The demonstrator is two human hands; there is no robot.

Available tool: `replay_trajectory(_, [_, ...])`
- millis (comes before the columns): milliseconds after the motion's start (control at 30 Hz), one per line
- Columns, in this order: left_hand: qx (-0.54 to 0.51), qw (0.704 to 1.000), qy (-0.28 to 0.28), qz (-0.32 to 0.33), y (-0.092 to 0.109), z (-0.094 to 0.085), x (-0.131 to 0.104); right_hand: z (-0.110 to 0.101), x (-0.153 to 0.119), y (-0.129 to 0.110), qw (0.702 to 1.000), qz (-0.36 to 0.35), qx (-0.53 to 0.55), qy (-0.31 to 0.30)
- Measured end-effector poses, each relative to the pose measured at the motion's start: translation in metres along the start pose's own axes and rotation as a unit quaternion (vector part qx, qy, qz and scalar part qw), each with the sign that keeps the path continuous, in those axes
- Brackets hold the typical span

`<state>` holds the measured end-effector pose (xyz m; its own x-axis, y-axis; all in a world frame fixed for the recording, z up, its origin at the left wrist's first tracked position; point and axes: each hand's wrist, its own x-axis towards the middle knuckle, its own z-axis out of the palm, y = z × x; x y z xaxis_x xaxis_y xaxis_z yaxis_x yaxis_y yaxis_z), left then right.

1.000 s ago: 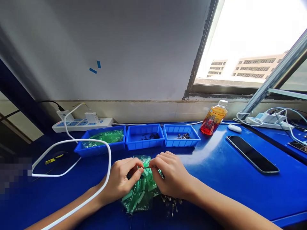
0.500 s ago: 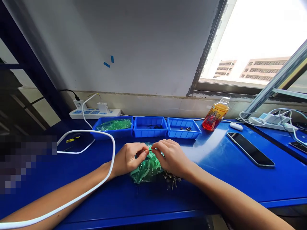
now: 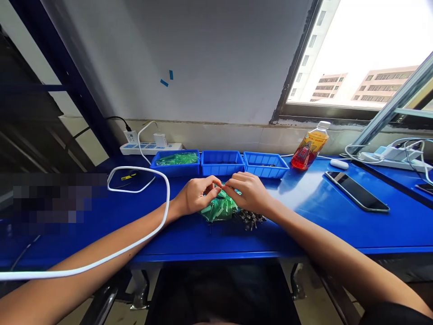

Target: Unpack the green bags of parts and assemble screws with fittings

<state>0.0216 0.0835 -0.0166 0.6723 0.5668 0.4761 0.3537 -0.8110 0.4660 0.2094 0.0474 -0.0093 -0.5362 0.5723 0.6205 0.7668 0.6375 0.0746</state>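
blue bench (image 3: pixel 189 246): left hand (image 3: pixel 199 196) and right hand (image 3: pixel 249 192) pinch one tiny part (image 3: pixel 221 187), fingertips nearly meeting; the pile (image 3: pixel 252 220) suggests plenty is left, what is done unclear

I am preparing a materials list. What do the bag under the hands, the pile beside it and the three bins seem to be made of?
Bag: probably thin, glossy plastic film; it looks transparent and crinkled, with bright glints.
Pile: perhaps metal, dark and partly shiny, given its glints; too small to confirm.
Bins: likely moulded plastic, smooth and slightly shiny, given the ribbed walls.
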Motion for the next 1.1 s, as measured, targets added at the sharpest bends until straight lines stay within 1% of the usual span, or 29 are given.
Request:
replay_trajectory(67, [0.050,0.998,0.001,0.023,-0.002,-0.003,0.003,0.000,0.002,0.000,1.000,-0.008,-0.018,-0.009])
replay_trajectory(133, [0.120,0.991,-0.011,0.054,-0.005,-0.009,0.008,0.000,0.005,0.002,0.999,-0.015,-0.037,-0.008])
replay_trajectory(200, [0.168,0.984,-0.019,0.062,-0.009,-0.017,0.015,0.000,0.011,0.005,0.998,-0.017,-0.053,-0.006])
replay_trajectory(300, [0.198,0.978,-0.033,0.058,-0.016,-0.025,0.023,0.002,0.023,0.012,0.998,-0.024,-0.062,-0.008])
replay_trajectory(400, [0.189,0.980,-0.040,0.052,-0.023,-0.028,0.023,0.007,0.028,0.017,0.997,-0.043,-0.062,-0.006])
replay_trajectory(467, [0.172,0.983,-0.044,0.050,-0.026,-0.025,0.018,0.013,0.025,0.017,0.997,-0.054,-0.060,-0.008])
replay_trajectory(567, [0.144,0.987,-0.053,0.040,-0.025,-0.020,0.010,0.019,0.016,0.012,0.996,-0.062,-0.053,-0.022])
replay_trajectory(633, [0.129,0.990,-0.055,0.034,-0.022,-0.016,0.008,0.019,0.012,0.008,0.997,-0.046,-0.050,-0.024])
replay_trajectory(700, [0.116,0.992,-0.045,0.031,-0.019,-0.014,0.008,0.018,0.012,0.005,0.998,-0.026,-0.057,-0.019])
replay_trajectory(867, [0.106,0.994,-0.021,0.016,-0.014,-0.015,0.009,0.015,0.016,0.006,0.997,-0.024,-0.073,0.015])
replay_trajectory(1000, [0.097,0.995,-0.002,0.000,-0.011,-0.017,0.009,0.017,0.017,0.009,0.996,-0.007,-0.075,0.046])
replay_trajectory(1100, [0.107,0.994,0.008,-0.005,-0.010,-0.016,0.009,0.017,0.016,0.011,0.996,0.003,-0.077,0.049])
